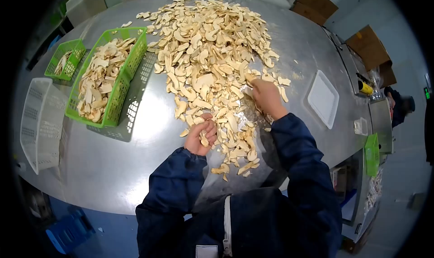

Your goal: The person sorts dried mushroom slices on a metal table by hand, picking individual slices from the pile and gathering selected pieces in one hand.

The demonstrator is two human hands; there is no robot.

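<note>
A large heap of dried, pale slices (212, 36) spreads over the metal table and narrows toward my body. My left hand (201, 137) is at the heap's near left edge, palm partly up, its fingers curled round a pale slice. My right hand (267, 96) reaches onto the right side of the heap, back of the hand up. Its fingers are pinched together at a slice, and the fingertips are partly hidden. Loose slices (235, 145) lie between my two hands and in front of my body.
On the left of the metal table (99, 167) stand a green basket (118, 93) full of slices, a smaller green basket (80, 54) and a white basket (41, 122). A white tray (323, 99) lies at right. Cardboard boxes (368, 47) and a person (400, 105) are farther right.
</note>
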